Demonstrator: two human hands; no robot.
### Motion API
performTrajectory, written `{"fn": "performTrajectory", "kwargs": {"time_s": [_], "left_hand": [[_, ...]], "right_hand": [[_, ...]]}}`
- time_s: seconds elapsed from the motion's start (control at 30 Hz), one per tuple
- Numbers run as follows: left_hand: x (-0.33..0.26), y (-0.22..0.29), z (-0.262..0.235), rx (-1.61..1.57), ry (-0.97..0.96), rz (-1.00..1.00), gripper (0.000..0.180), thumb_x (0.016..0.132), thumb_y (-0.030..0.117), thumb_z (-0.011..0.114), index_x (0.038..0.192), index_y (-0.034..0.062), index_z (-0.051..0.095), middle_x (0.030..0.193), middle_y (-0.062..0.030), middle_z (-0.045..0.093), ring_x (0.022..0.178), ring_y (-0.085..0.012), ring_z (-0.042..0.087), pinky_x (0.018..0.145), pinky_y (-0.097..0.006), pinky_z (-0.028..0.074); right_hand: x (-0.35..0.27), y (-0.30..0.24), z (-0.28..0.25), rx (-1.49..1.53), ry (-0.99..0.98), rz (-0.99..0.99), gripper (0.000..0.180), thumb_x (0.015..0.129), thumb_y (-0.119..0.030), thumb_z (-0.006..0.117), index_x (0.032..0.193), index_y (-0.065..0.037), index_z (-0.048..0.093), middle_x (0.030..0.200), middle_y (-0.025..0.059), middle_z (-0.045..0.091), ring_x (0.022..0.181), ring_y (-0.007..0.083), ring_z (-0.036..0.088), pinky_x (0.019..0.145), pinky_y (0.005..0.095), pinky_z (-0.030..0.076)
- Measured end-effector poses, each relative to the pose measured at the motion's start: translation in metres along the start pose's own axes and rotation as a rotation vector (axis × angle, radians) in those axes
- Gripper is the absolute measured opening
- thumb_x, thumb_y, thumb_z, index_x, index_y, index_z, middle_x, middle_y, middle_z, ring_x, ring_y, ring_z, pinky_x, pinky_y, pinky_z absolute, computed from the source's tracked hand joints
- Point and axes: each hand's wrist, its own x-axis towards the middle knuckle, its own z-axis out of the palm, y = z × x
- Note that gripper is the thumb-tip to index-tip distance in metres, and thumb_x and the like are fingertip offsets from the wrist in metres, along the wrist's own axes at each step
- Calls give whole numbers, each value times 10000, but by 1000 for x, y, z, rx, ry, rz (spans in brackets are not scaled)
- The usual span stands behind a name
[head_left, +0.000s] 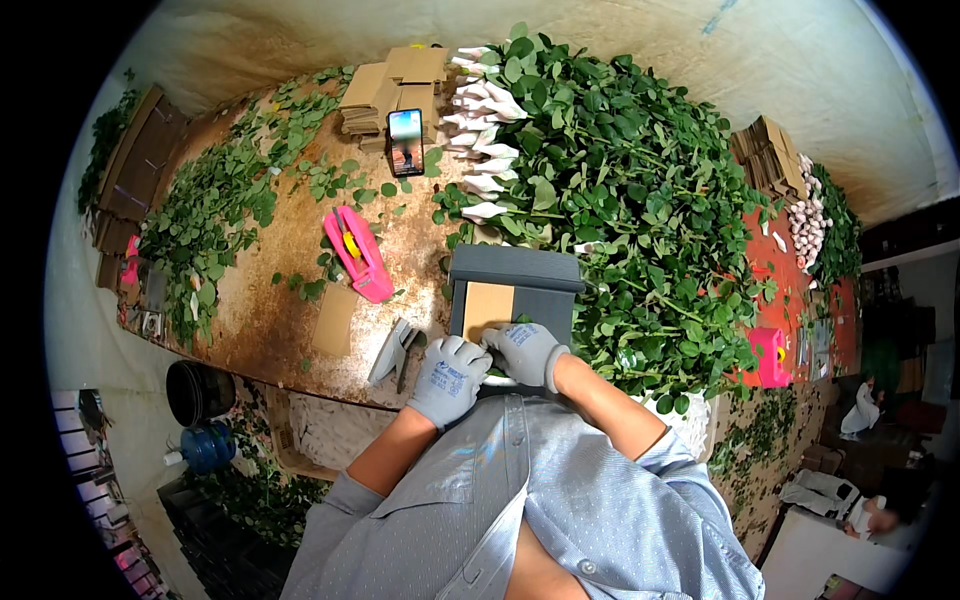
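Observation:
Both my hands wear grey gloves and meet at the near edge of the table, close to my chest. My left hand is closed, its fingers curled in toward the right one. My right hand is closed too, resting over the near end of a brown cardboard piece. Something pale and small shows under the hands, too hidden to name. The cardboard lies in a dark grey tray-like stand. Just left of my left hand stands a grey stapler.
A pink tape dispenser, a loose cardboard sheet and a propped phone are on the left. Cardboard stacks stand behind. Leafy stems with white-wrapped heads pile up on the right. Another pink dispenser sits farther right.

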Motion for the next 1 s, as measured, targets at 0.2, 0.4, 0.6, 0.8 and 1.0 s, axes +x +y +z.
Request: {"fn": "performTrajectory", "kwargs": {"time_s": [0.2,0.4,0.6,0.8,1.0], "left_hand": [[1,-1,1,-13,-4,-3,215,793,212,680,987,128,723,998,-27,641,955,-263,572,809,-442,440],[-2,-1,4,-9,9,-6,213,793,210,682,985,127,723,999,-28,641,953,-264,574,805,-441,441],[0,2,2,-11,10,-7,211,800,188,659,992,119,714,993,-34,642,963,-261,583,827,-436,451],[-2,0,5,-8,36,7,228,788,210,682,992,111,710,1004,-35,637,940,-265,582,793,-440,457],[-2,1,5,18,29,16,243,791,212,680,1008,107,708,1015,-33,636,943,-259,583,793,-438,455]], "right_hand": [[0,0,0,10,11,-1,152,899,-176,631,1038,-114,636,1028,142,687,959,361,678,811,462,526],[1,-2,-1,-9,6,1,150,899,-178,633,1035,-112,641,1033,140,689,962,360,679,815,461,526],[1,3,3,8,8,-16,157,894,-172,635,1038,-110,631,1036,143,689,970,365,678,814,464,525],[1,4,4,10,26,-29,160,887,-158,640,1039,-111,628,1038,143,689,975,367,675,816,464,524],[1,3,1,15,20,-24,155,885,-153,641,1035,-114,634,1039,139,689,974,365,675,816,464,524]]}}
